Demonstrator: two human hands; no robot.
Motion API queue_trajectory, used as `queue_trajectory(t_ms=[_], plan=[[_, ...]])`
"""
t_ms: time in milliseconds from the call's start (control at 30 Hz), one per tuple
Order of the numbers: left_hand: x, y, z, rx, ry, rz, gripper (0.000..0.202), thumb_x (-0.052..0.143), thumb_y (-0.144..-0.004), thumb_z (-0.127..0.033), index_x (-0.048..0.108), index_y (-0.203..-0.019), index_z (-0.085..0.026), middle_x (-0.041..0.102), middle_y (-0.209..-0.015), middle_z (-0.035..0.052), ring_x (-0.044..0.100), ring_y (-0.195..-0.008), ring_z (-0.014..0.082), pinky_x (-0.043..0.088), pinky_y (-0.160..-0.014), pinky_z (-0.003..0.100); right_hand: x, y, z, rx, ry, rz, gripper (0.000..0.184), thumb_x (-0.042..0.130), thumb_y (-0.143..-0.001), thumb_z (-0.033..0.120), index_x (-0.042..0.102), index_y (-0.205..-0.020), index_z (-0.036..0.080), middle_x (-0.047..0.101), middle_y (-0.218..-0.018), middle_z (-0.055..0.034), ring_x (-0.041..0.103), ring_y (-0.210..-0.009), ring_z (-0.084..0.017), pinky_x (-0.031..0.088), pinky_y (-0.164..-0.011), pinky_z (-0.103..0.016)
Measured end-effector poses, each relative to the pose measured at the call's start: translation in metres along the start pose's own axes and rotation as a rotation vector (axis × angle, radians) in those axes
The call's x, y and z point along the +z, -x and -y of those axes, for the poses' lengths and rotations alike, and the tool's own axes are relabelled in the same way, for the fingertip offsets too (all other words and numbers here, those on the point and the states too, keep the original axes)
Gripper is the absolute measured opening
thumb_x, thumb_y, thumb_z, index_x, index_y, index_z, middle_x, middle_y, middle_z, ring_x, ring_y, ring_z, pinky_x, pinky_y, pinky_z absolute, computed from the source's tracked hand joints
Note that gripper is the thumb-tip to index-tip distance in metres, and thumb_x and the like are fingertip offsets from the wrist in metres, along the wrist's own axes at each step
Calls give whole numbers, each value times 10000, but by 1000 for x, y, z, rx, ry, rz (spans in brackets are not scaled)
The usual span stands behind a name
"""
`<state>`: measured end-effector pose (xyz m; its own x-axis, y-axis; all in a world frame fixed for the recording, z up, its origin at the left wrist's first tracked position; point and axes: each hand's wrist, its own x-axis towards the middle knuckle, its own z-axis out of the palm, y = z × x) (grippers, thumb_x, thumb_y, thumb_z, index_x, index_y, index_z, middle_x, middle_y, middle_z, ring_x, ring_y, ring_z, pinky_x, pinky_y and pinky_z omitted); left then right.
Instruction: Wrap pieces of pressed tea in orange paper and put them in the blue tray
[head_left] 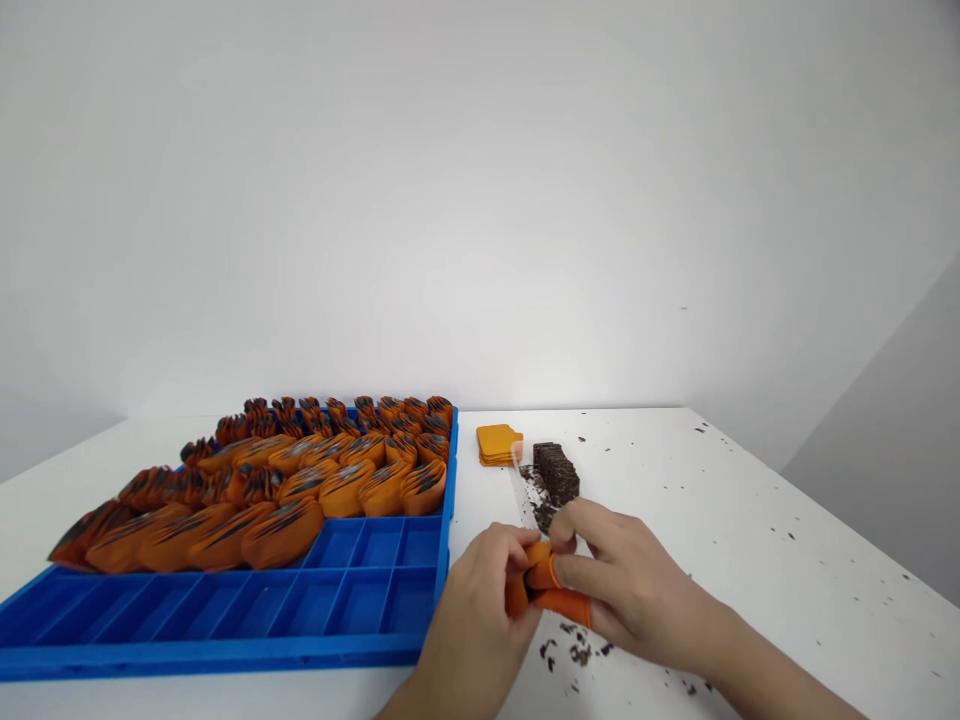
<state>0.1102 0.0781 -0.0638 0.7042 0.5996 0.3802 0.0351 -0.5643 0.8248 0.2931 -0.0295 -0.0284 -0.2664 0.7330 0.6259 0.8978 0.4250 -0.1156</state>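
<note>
Both of my hands are closed on one folded orange piece (pixel 564 604) of leather-like sheet, just above the white table. My left hand (pixel 476 610) grips its left side, thumb and fingers pressed round it. On the other side, the fingers of my right hand (pixel 637 588) pinch its edge and flap. A dark gap shows in the fold; what lies inside is hidden. Right behind the hands stands a row of dark brown, crumbly slabs (pixel 555 472) on a clear plastic holder (pixel 519 490). Farther back lies a neat stack of flat orange pieces (pixel 496 442).
On the left, a blue compartment tray (pixel 225 660) holds many bundles of folded orange-and-black pieces (pixel 281 535); its front compartments are bare. Dark crumbs (pixel 581 655) are scattered over the white table (pixel 750 560). A pale wall (pixel 480 200) rises behind the table.
</note>
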Motion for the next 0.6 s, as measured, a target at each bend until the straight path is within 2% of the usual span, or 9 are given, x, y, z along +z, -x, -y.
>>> queue_trajectory(t_ms=[133,233,367,467,533,600], plan=[[0,-1,-4,18,10,3,257,674,-821,-63,511,-877,-255,808,-1176,31,773,-981,232,596,-773,326,2,0,-3,50,-144,-71,138,741,-1016,347,676,-1002,226,564,-972,-38,513,-750,-148,416,-603,-264],[1,-1,-7,43,8,8,257,658,-807,-47,519,-877,-251,811,-1112,16,771,-927,215,580,-715,295,1,-1,-7,140,-314,-89,295,816,-953,452,662,-1053,220,565,-997,-49,534,-803,-169,458,-605,-270],[2,0,-6,60,15,34,323,629,-738,18,496,-865,-248,801,-1064,2,756,-878,195,583,-731,288,1,-2,-11,140,-458,-60,304,717,-1009,520,717,-958,220,551,-977,-45,549,-805,-161,494,-644,-282],[0,1,-5,152,-29,51,315,646,-785,6,532,-934,-247,758,-1191,40,735,-1083,232,607,-899,349,4,0,-14,150,-494,-64,288,738,-1008,472,713,-886,212,533,-965,-40,546,-800,-157,487,-641,-284],[-2,2,-8,238,-109,30,291,650,-850,-27,575,-1032,-240,683,-1312,95,662,-1249,274,598,-986,401,6,1,-17,162,-489,-71,249,786,-983,418,706,-869,212,524,-957,-36,539,-799,-159,475,-634,-287],[-6,2,-12,300,-201,15,268,655,-905,-73,603,-1120,-226,622,-1332,136,623,-1264,302,595,-998,441,6,2,-20,176,-481,-77,213,803,-974,381,711,-872,219,517,-950,-33,534,-799,-163,462,-627,-288]])
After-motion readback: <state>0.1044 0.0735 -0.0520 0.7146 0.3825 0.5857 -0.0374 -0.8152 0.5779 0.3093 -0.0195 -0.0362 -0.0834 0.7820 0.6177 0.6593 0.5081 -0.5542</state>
